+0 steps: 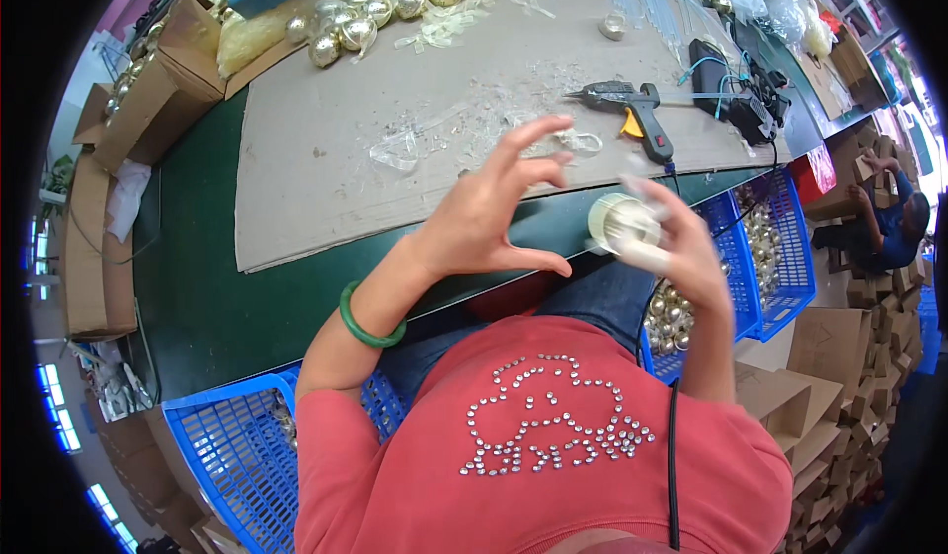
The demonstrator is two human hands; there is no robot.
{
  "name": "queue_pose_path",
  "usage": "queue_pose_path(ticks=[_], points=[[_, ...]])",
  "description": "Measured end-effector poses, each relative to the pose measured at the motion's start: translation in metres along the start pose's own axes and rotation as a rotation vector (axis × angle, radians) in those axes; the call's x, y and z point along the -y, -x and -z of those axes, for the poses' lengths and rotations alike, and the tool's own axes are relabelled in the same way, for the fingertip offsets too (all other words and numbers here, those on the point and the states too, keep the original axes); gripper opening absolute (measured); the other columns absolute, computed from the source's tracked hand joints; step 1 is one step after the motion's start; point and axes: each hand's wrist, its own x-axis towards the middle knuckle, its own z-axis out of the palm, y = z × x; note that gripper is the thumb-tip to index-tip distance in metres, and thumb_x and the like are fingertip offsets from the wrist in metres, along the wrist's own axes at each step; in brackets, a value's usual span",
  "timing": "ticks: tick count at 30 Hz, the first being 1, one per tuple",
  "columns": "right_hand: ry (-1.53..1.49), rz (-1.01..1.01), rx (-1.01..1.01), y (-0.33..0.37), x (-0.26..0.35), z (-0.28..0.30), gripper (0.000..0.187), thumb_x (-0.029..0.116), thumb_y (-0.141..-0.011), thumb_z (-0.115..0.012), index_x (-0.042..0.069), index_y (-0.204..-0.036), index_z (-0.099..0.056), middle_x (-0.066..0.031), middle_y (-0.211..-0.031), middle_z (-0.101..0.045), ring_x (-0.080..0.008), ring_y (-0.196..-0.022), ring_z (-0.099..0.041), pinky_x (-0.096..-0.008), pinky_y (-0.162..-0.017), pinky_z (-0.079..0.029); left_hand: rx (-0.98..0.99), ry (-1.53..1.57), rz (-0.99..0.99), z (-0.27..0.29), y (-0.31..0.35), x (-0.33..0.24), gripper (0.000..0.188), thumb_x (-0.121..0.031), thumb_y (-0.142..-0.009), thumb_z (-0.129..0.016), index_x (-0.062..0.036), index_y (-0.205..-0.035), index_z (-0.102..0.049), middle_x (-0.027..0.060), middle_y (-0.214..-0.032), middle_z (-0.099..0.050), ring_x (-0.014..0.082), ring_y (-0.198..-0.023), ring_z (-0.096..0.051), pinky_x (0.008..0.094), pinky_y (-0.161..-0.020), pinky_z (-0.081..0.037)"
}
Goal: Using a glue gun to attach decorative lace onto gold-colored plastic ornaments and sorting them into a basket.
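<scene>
My left hand [499, 198] is raised over the front edge of the table, thumb and fingers spread apart with nothing between them. A green bangle [373, 319] circles that wrist. To its right, my right hand [686, 248] grips a pale, cream-white round piece [620, 223] with a ribbed rim; motion blurs it, so I cannot tell its exact kind. Beyond both hands a black hot glue gun [632, 110] with a yellow trigger lies on a cardboard sheet [326, 179]. A small white loop [581, 142] rests near the glue gun's nozzle.
Gold baubles [357, 33] and pale ribbon strips lie at the back. Clear glue sticks [652, 11] and black power adapters [736, 90] are at the right. Blue baskets [237, 455] flank my lap, the right ones holding baubles. Another person [894, 223] sits among cartons far right.
</scene>
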Motion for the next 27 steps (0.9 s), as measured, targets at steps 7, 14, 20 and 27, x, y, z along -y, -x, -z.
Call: queue_pose_path(ticks=[7,14,20,27], points=[[0.705,-0.18,-0.624,0.137,-0.05,0.132,0.072,0.017,-0.084,-0.085,0.001,-0.148,-0.057,-0.0099,-0.136,-0.065,-0.0212,-0.121,-0.065,-0.0349,-0.105,-0.051,-0.491,-0.504,0.287,0.085,-0.022,0.084,0.045,-0.025,-0.087,-0.084,-0.0057,-0.121,-0.062,0.0127,-0.141,-0.059,0.0319,-0.131,-0.059,0.0467,-0.108,-0.05],[0.505,0.174,-0.581,0.052,-0.042,0.072,0.046,0.013,-0.092,-0.08,0.005,-0.136,-0.068,-0.0083,-0.134,-0.069,-0.0201,-0.121,-0.064,-0.035,-0.102,-0.049,-0.246,-1.212,0.354,0.177,-0.088,0.234,0.044,-0.012,-0.089,-0.067,-0.0119,-0.133,-0.066,0.0132,-0.133,-0.067,0.0355,-0.128,-0.058,0.0504,-0.107,-0.047],[0.663,0.536,-0.427,0.01,0.006,0.029,0.039,0.013,-0.085,-0.083,0.004,-0.123,-0.074,-0.0145,-0.127,-0.072,-0.0313,-0.119,-0.066,-0.0388,-0.104,-0.049,-0.331,-1.187,0.405,0.183,-0.087,0.214,0.052,-0.027,-0.082,-0.078,-0.0109,-0.13,-0.066,0.0123,-0.122,-0.069,0.033,-0.121,-0.061,0.0477,-0.102,-0.049],[0.486,0.761,-0.327,-0.062,0.028,-0.034,0.057,0.013,-0.085,-0.085,0.003,-0.138,-0.064,-0.0178,-0.139,-0.066,-0.0299,-0.126,-0.065,-0.0396,-0.103,-0.053,-0.181,-0.071,0.626,0.059,-0.064,0.048,0.059,-0.032,-0.087,-0.088,-0.0049,-0.131,-0.06,0.0035,-0.119,-0.06,0.012,-0.105,-0.061,0.0289,-0.088,-0.052]])
